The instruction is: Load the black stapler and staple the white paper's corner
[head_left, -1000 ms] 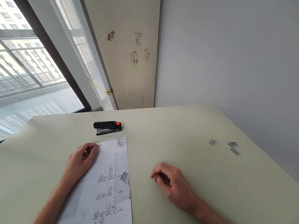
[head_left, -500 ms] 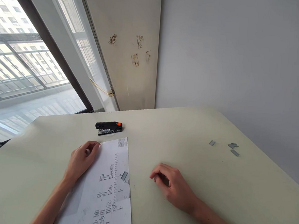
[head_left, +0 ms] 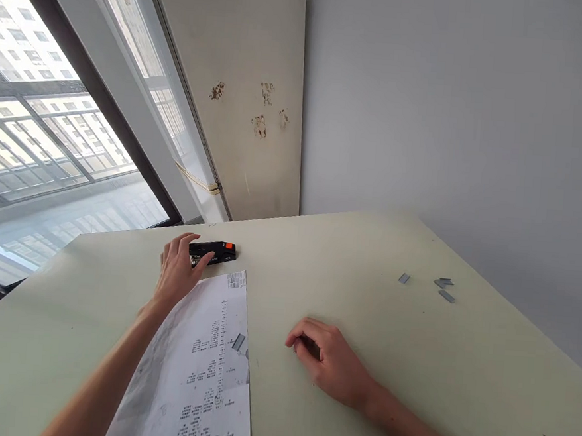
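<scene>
A black stapler [head_left: 221, 252] with an orange patch lies near the far side of the table. My left hand [head_left: 178, 266] is at its left end, thumb in front and fingers behind, spread apart around it; a firm grip does not show. Below that hand lies a printed white sheet of paper [head_left: 211, 358], its left part lifted or curved under my forearm. On the sheet rests a short grey strip [head_left: 239, 342], like a piece of staples. My right hand [head_left: 328, 360] rests on the table right of the paper, fingers loosely curled, nothing visible in them.
Several small grey strips [head_left: 446, 296] lie on the right side of the pale table [head_left: 367, 263]. A grey wall [head_left: 452, 123] rises behind the table, and a window [head_left: 43, 127] stands at the left.
My left hand has moved from the paper's upper left edge forward to the stapler. The sheet's left side looks more curved. My right hand keeps its place, while the view has shifted slightly.
</scene>
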{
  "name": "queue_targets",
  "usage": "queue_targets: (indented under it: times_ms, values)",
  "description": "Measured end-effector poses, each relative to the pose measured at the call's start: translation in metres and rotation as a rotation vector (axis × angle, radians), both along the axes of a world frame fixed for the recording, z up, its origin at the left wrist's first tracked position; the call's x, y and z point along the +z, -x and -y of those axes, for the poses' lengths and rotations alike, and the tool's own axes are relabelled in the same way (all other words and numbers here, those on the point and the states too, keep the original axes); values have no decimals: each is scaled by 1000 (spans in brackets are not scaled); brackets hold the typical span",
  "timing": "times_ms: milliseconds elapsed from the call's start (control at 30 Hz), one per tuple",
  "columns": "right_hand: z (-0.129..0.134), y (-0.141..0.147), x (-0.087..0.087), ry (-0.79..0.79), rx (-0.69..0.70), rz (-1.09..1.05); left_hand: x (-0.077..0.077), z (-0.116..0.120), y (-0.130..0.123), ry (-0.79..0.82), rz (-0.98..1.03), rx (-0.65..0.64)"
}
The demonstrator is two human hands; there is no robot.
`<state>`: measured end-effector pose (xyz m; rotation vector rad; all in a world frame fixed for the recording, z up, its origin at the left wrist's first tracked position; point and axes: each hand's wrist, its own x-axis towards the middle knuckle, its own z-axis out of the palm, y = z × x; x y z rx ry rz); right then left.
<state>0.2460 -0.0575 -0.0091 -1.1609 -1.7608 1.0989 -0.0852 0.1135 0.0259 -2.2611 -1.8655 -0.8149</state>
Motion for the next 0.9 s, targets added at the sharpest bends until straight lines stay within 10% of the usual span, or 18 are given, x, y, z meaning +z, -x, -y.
queue_targets:
  times_ms: [600, 900]
  values:
    - [-1, 0, 1, -25, -19, -69, 9, 16, -35, -16, 73, 28]
    - [-18, -24, -6, 8, -506, -215, 32, 88, -129, 22, 181, -399]
